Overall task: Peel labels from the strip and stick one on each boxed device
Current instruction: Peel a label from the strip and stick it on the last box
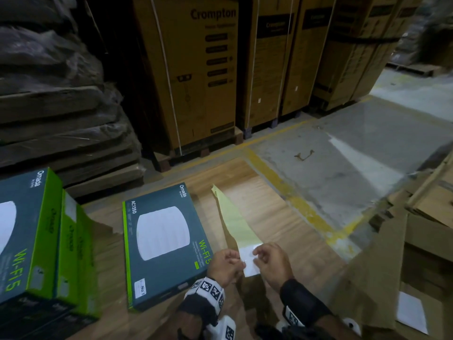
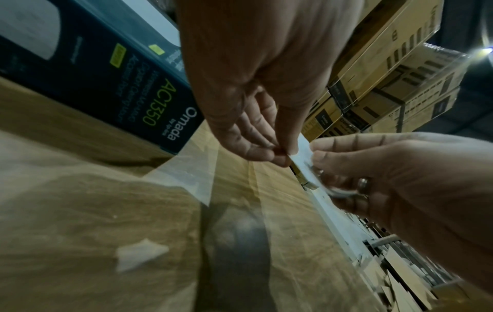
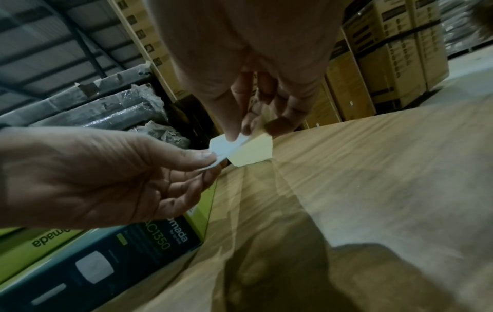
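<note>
Head view: both hands meet at 6 o'clock over the surface [image 1: 282, 209]; the left hand [image 1: 226, 266] and right hand [image 1: 272, 262] pinch a white label [image 1: 248, 260] at the near end of the yellow strip [image 1: 235, 217]. The boxed device [image 1: 161, 244] lies at 9 o'clock.

Left wrist view: the left hand's fingertips [image 2: 280, 157] clamp the label's edge.

Right wrist view: the label [image 3: 226, 145] is partly lifted; pulling unevenly could tear or curl it onto itself.

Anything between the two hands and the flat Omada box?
Bare table only, per head view. Left hand and right hand pinch the label strip just right of the Omada box.
</note>
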`<state>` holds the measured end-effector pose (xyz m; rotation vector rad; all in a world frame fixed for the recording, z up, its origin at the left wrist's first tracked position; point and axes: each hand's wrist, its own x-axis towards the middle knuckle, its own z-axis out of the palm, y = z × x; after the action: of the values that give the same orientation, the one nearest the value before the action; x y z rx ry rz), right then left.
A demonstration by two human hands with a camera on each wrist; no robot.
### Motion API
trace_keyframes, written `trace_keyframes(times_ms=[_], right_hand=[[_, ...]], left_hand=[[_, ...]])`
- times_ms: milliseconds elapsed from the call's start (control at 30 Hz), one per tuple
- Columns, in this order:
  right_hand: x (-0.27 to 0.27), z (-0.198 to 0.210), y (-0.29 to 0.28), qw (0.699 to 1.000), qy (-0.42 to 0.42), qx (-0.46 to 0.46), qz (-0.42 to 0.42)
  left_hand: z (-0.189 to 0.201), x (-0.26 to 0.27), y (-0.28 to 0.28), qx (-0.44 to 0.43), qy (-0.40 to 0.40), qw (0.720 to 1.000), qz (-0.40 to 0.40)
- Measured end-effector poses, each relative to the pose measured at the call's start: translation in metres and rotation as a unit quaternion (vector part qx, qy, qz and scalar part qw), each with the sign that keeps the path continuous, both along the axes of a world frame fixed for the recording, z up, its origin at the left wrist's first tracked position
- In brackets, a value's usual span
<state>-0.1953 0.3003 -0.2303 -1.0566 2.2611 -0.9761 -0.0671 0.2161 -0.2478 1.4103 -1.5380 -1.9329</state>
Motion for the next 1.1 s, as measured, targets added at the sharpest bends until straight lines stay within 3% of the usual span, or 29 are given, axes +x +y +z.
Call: trace_keyframes(times_ms=[167,767,1100], right_hand=[[0.005,0.004,-0.003,0.998,0.021,0.049,0.012],[0.006,0.015,-0.009,0.998,-0.037,0.012,0.050],[0.007,0.015,-0.010,0.998,-0.015,0.018,0.063]], left_hand=[[0.002,0.001,-0.002,-0.049,0.001,0.999,-0.002],[0.006,-0.002,-0.010,-0.030,0.028,0.999,-0.012],[0.002,-0.001,-0.014,-0.051,0.005,0.998,-0.040]])
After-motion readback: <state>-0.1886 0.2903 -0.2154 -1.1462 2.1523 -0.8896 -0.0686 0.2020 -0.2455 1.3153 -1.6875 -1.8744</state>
